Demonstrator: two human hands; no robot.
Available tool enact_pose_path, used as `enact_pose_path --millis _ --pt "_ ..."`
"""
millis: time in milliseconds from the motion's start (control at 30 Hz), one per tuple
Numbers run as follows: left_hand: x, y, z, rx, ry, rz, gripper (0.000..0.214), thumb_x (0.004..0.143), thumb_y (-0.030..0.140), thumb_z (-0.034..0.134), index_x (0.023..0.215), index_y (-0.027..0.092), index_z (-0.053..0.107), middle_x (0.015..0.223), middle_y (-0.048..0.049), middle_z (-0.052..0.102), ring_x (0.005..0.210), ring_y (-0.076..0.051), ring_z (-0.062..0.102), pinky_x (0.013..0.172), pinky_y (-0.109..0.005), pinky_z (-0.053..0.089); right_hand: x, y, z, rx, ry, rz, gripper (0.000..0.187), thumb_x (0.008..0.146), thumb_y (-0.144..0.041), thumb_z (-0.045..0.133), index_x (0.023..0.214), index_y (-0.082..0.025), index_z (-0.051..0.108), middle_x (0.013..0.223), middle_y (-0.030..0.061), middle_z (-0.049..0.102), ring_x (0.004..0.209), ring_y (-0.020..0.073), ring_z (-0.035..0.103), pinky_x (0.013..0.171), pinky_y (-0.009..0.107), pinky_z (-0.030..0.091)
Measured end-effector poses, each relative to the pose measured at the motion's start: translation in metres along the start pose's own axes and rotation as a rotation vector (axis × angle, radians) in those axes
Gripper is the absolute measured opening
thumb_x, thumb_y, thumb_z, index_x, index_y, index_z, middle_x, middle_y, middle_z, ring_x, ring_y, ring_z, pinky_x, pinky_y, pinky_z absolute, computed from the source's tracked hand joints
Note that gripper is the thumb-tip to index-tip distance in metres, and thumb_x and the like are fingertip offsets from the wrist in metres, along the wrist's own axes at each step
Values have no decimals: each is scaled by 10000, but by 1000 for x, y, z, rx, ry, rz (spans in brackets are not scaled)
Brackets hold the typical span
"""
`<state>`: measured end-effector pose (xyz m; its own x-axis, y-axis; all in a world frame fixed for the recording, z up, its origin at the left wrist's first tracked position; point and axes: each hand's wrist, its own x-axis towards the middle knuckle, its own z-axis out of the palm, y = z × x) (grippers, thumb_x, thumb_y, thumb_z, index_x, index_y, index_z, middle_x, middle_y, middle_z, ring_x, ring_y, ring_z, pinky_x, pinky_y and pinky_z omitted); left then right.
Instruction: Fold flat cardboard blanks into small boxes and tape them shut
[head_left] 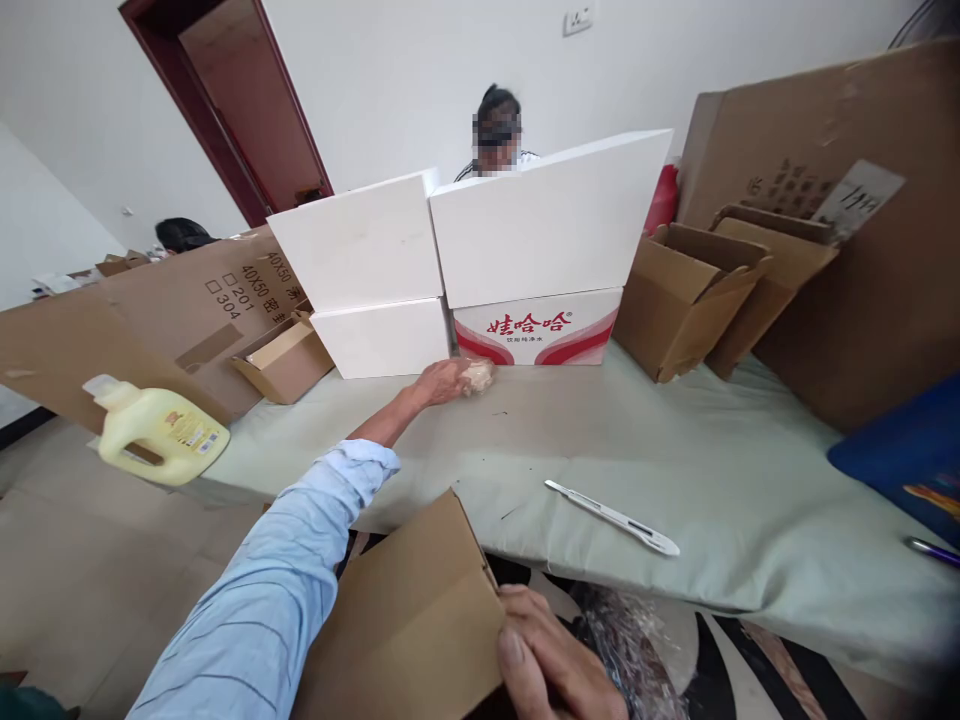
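My left hand, at the end of a rolled-up light blue sleeve, stretches to the far side of the covered table. Its fingers close on a crumpled translucent wad, which looks like bunched plastic or tape, in front of the white boxes. Low in the view, my right hand grips the edge of a brown cardboard box, thumb on the near side. The box is tilted below the table's front edge, and its inside is hidden. A white scalpel-like knife lies on the cloth.
White boxes form a wall at the back, one with red print. Small open cartons stand at right beside a large carton. A yellow jug sits left, a blue object right. A person is behind.
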<state>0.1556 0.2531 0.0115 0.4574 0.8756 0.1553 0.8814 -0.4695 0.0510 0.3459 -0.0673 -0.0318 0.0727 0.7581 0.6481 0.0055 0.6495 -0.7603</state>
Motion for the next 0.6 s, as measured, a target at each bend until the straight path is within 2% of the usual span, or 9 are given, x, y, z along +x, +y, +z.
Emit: enact_pose_path --millis 67,133,267,367,433,467,533,600 --pt "-29 0 -28 -38 49 -3 406 1023 152 543 1407 127 670 1552 -192 656 1425 -316 631 1204 -439 506 5 -12 -4 -19 -25 174 306 1092 -316 601 827 -230 729 818 51 733 707 209 690 679 274 591" --pt "-77 3 -53 -121 108 24 432 1014 151 564 1433 152 669 1619 -177 607 1496 -295 586 1252 -441 483 9 -23 -5 -32 12 344 422 1084 -441 629 728 -217 665 765 48 692 667 207 640 609 269 547" --pt "-215 26 -100 -450 300 141 301 1026 212 623 1300 236 747 1554 -138 667 1441 -306 640 1165 -505 571 20 -24 -3 -9 122 505 591 975 -666 710 623 -212 573 650 26 563 605 188 518 526 284 443" --pt "-314 54 -125 -508 315 177 218 1009 154 649 1161 242 778 1556 -141 668 1361 -306 697 1124 -508 606 29 -12 0 -41 156 553 654 914 -757 730 594 -215 555 600 4 486 575 163 440 508 285 364" --pt "-360 72 -130 -516 298 185 210 999 105 643 1054 236 797 1607 -142 626 1393 -314 680 1138 -495 606 37 -5 2 -70 185 552 676 889 -788 734 580 -214 556 584 -3 473 568 152 418 513 285 335" --pt "-375 79 -128 -496 286 194 239 999 85 630 1045 238 807 1640 -139 594 1435 -323 650 1157 -495 597 41 -3 4 -82 197 548 685 869 -801 743 570 -213 560 579 -3 476 566 149 416 514 285 324" --pt "-392 87 -119 -396 278 200 302 1014 67 597 1099 245 826 1686 -142 539 1530 -350 564 1210 -524 560 50 -1 9 -101 200 539 706 815 -834 757 548 -209 569 569 4 489 560 148 415 511 286 310" --pt "-394 88 -106 -284 287 191 367 1043 75 567 1247 255 813 1695 -162 516 1582 -363 503 1240 -556 529 58 -4 14 -129 189 514 735 780 -872 745 516 -213 557 538 3 469 541 144 390 498 290 292"
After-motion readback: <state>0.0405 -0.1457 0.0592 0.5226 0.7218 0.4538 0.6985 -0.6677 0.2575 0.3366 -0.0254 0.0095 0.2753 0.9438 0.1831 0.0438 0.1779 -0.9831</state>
